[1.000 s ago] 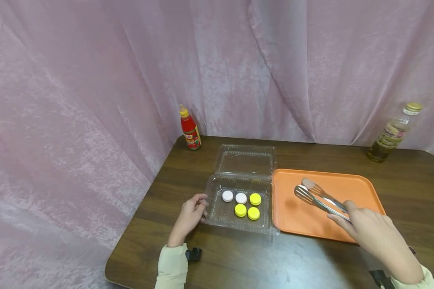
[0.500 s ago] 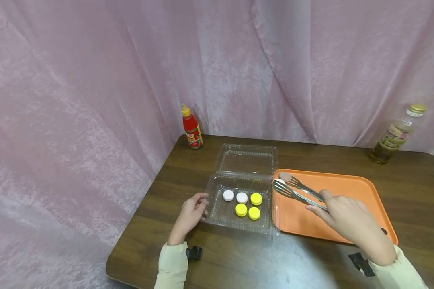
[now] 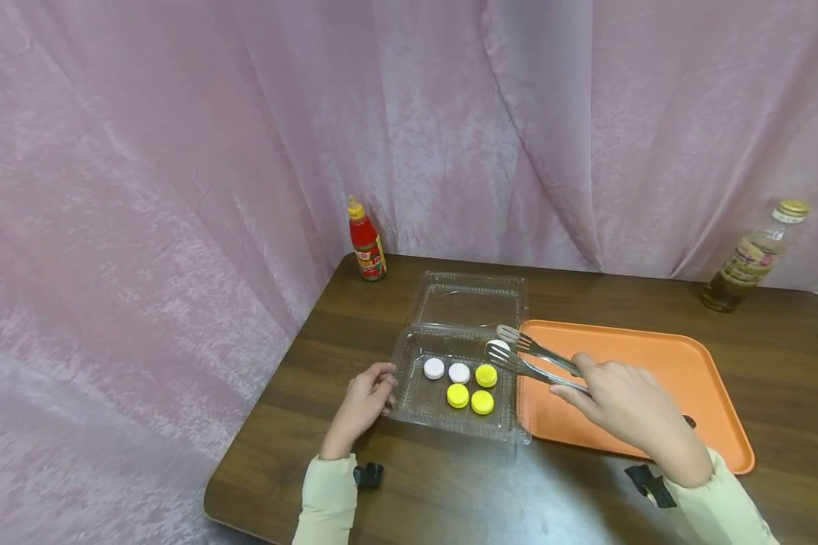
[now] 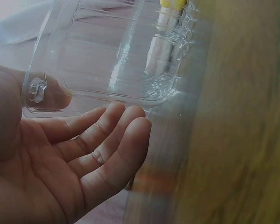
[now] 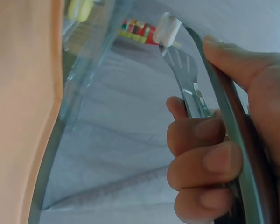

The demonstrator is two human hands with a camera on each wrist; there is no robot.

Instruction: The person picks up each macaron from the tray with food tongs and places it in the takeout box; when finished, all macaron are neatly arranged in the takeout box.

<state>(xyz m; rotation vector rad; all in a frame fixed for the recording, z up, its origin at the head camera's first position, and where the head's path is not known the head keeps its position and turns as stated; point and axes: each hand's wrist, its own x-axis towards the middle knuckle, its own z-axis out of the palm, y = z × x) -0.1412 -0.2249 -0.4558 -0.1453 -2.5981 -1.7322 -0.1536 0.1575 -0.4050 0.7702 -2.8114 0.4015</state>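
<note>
My right hand (image 3: 630, 409) grips metal tongs (image 3: 537, 372), and a white macaron (image 5: 167, 30) is pinched between their slotted tips. In the head view the tips reach over the back right part of a clear plastic container (image 3: 431, 401). Its lid (image 3: 473, 306) lies folded back. Inside sit two white macarons (image 3: 459, 372) and three yellow macarons (image 3: 457, 395). At the container's left side, my left hand (image 3: 364, 405) holds the rim. The left wrist view shows the thumb (image 4: 56, 97) through the plastic, opposite the curved fingers (image 4: 119, 151).
Right of the container lies an orange tray (image 3: 695, 378), partly beneath my right forearm. A red sauce bottle (image 3: 368, 250) stands at the back left, an oil bottle (image 3: 746, 261) at the back right. A pink curtain (image 3: 436, 136) hangs behind the table (image 3: 450, 492).
My right hand has moved left with the tongs and white macaron, from above the orange tray to over the container. The left hand has stayed at the container's rim.
</note>
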